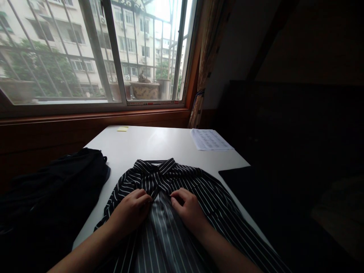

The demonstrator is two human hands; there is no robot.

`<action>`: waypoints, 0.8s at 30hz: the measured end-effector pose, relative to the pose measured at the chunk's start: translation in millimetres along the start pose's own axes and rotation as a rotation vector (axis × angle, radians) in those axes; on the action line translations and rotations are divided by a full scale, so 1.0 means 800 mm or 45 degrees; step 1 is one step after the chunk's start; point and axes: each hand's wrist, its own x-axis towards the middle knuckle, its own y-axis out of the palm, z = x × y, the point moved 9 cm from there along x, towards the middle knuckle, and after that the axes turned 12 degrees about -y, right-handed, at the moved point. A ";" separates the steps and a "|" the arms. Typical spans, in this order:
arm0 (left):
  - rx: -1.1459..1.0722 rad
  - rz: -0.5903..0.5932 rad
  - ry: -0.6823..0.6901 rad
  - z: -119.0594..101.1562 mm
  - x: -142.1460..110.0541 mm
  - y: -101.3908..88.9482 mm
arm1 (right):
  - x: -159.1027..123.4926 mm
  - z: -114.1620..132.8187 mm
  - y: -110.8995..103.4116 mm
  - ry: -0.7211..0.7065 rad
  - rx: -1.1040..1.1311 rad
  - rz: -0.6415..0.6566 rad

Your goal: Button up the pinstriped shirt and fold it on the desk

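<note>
A black shirt with thin white stripes (199, 182) lies spread on the white table (153, 142), collar pointing toward the window. The front is open, showing a paler striped inside. My left hand (131, 212) has its fingers curled, pinching the left front edge just below the collar. My right hand (186, 206) is curled the same way on the right front edge. The two hands sit a few centimetres apart at the chest of the shirt.
A heap of dark clothing (54, 189) lies at the table's left edge. A printed sheet of paper (209, 139) rests at the far right, a yellow sticky note (122, 129) at the far edge. A window with bars (93, 53) is beyond; the right side is dark.
</note>
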 end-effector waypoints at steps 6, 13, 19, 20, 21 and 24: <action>0.020 0.000 -0.122 0.009 0.003 -0.004 | 0.001 -0.004 -0.003 0.033 0.052 -0.031; -0.507 0.182 -0.339 0.023 0.013 -0.006 | 0.002 -0.002 -0.007 0.025 0.092 -0.051; -0.977 0.300 -0.556 0.032 0.013 0.010 | 0.003 0.000 -0.010 0.030 0.162 -0.078; -1.063 0.310 -0.575 0.031 0.012 0.014 | 0.003 -0.001 -0.011 0.037 0.181 -0.087; -1.148 0.325 -0.587 0.030 0.011 0.019 | 0.002 -0.002 -0.011 0.044 0.199 -0.095; -1.307 0.387 -0.611 0.021 0.007 0.031 | 0.002 -0.003 -0.012 0.065 0.235 -0.112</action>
